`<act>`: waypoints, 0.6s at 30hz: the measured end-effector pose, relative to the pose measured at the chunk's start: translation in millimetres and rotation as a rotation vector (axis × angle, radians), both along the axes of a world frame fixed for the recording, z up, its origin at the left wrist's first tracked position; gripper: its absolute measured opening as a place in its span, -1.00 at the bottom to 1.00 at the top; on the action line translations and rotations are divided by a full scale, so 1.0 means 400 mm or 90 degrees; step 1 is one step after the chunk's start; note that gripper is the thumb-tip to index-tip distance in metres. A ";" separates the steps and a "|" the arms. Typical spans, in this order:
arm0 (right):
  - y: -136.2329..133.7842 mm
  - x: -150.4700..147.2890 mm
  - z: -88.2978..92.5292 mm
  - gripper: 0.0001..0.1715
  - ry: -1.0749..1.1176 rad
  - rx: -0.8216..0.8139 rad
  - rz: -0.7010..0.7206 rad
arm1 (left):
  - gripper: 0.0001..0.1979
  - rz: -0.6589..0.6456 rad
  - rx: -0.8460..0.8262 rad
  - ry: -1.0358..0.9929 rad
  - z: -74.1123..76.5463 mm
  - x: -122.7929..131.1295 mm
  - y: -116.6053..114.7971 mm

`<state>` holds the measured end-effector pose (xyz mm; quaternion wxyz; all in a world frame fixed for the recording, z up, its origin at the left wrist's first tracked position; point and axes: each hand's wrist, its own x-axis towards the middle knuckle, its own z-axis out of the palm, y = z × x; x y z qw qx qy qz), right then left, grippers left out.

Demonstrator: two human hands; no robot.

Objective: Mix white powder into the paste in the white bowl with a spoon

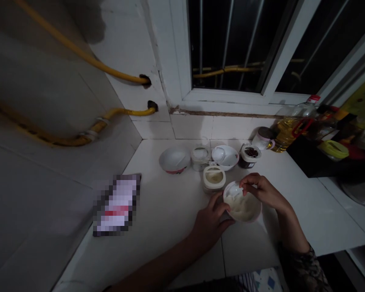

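Note:
A white bowl (258, 213) with pale, cream-coloured powder or paste (241, 207) inside stands tilted on the counter. My left hand (211, 219) grips its left side, thumb near the rim and fingers around the outside. Over the far edge of the bowl, my right hand (260, 190) has its fingers pinched together. A glossy white shape (235, 189) shows beside those fingertips; whether they hold it, I cannot make out. Just behind the bowl is a square tub (213, 187) with a white rim and pale contents.
Behind are a wide bowl (174, 160), a clear container (200, 158), a white bowl with a spoon (228, 156) and a jar of dark red pieces (250, 156). An oil bottle (287, 129) and mug (261, 140) stand at back right. A blurred flat object (117, 207) lies left.

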<state>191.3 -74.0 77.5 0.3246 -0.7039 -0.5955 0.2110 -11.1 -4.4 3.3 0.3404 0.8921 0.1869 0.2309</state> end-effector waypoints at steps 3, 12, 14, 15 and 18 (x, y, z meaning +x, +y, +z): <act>0.001 0.002 0.000 -0.76 0.037 0.000 -0.004 | -0.79 -0.008 0.004 -0.013 0.000 0.001 0.000; 0.006 0.009 0.003 -0.90 0.293 -0.053 -0.040 | -0.77 0.001 0.019 -0.009 -0.001 0.000 0.000; 0.006 0.011 0.001 -0.90 0.311 -0.062 -0.041 | -0.76 0.002 0.024 -0.019 -0.004 0.001 0.000; 0.006 0.014 0.002 -0.90 0.324 -0.064 -0.046 | -0.75 0.003 0.025 -0.025 -0.006 0.001 0.000; 0.004 0.025 0.008 -0.89 0.362 -0.051 -0.088 | -0.75 0.000 0.022 -0.041 -0.012 0.001 0.001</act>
